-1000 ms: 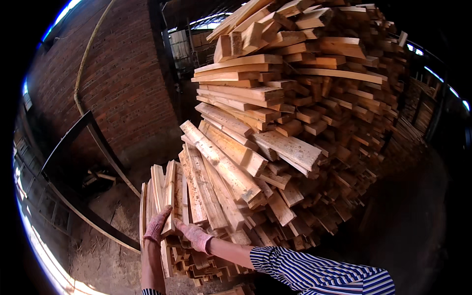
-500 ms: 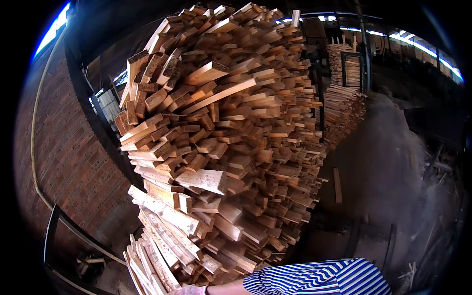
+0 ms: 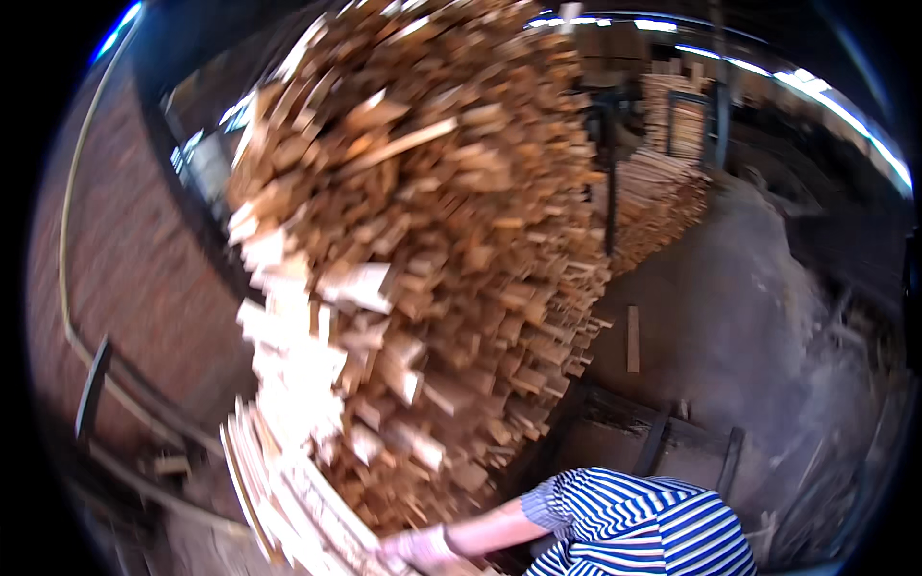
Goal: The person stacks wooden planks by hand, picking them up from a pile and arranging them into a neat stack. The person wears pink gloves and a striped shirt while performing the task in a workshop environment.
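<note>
A tall, untidy stack of sawn wooden boards (image 3: pixel 432 250) fills the middle of the blurred picture. Against its lower left leans a bundle of pale wooden slats (image 3: pixel 288 490). My right hand (image 3: pixel 418 547), in a light glove, reaches in from the lower right on a blue-and-white striped sleeve (image 3: pixel 634 528). It grips the lower end of those slats. My left hand is out of the picture.
A red brick wall (image 3: pixel 125 269) with a dark metal bar runs along the left. Farther back stands another stack of boards (image 3: pixel 663 182). A single loose board (image 3: pixel 632 336) lies on the grey floor. A dark low metal frame (image 3: pixel 653 432) sits by my sleeve.
The view has swung up and to the right, so the big stack now fills it. My left hand has dropped out of sight. My right hand stays on the slats.
</note>
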Available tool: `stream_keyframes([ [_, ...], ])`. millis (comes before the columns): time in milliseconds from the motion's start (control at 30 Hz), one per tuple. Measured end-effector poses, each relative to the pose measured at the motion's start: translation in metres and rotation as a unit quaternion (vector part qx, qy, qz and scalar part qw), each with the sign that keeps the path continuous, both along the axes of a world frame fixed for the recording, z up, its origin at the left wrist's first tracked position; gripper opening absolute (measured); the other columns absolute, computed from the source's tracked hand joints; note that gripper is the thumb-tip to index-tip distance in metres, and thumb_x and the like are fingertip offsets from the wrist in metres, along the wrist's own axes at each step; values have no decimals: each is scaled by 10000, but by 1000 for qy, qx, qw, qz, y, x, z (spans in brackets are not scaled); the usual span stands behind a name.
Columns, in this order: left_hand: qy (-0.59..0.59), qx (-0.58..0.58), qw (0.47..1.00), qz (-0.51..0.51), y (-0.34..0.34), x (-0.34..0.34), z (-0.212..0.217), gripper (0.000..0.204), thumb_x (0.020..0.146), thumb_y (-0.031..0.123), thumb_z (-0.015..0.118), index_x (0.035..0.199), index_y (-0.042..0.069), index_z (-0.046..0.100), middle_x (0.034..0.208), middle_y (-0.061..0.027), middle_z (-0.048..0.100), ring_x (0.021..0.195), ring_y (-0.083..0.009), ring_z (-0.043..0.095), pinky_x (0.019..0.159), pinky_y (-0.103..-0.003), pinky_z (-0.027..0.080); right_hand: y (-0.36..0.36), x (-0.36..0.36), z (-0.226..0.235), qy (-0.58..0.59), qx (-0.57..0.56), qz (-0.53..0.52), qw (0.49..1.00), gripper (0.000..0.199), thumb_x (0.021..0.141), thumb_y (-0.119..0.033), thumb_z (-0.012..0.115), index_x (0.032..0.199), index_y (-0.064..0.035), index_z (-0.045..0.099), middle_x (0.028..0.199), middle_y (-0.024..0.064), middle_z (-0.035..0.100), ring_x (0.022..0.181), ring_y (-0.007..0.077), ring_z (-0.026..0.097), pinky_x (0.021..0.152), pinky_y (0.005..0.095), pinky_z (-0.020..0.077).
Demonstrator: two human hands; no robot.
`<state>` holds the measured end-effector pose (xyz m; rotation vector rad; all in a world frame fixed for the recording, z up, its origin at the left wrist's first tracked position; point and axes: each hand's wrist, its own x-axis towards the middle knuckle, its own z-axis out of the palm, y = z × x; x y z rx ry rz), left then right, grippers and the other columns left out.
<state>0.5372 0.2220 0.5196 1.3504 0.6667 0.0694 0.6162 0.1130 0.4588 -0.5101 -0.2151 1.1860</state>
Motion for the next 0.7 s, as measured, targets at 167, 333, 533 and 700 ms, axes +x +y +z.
stream_keyframes([
  [167, 55, -96, 993, 29, -31, -146, -40, 391, 851, 311, 812, 1122, 67, 670, 937, -25, 696, 811, -126, 658, 758, -264, 555, -30, 2, -17, -230, -219, -4, 948, 368, 1044, -267, 535, 1342, -67, 614, 1325, 66, 643, 1125, 165, 617, 1014, 332, 483],
  [333, -40, -2, 999, -36, -51, -187, -58, 652, 991, 263, 658, 1494, -15, 349, 1265, -174, 655, 1242, -230, 584, 1096, -361, 477, -60, -51, -55, 34, -89, 101, 990, 515, 963, -152, 657, 1432, 5, 514, 1259, 138, 675, 1034, 167, 672, 866, 306, 562],
  [533, -51, -54, 982, 172, -66, -236, -81, 1116, 687, 209, 949, 1519, -9, 238, 1305, -156, 608, 1159, -217, 610, 1010, -342, 526, -76, -127, -40, -177, -139, 146, 963, 454, 893, -192, 781, 1280, -21, 617, 1174, 70, 700, 1049, 187, 678, 898, 323, 569],
  [700, -197, 67, 945, 253, -61, -317, -47, 1062, 688, 143, 939, 1501, 11, 268, 1304, -108, 571, 1108, -206, 621, 977, -352, 545, -70, -189, -30, -450, 31, 193, 871, 693, 936, -152, 705, 1507, 6, 344, 1361, 207, 585, 1193, 299, 632, 1036, 369, 533],
])
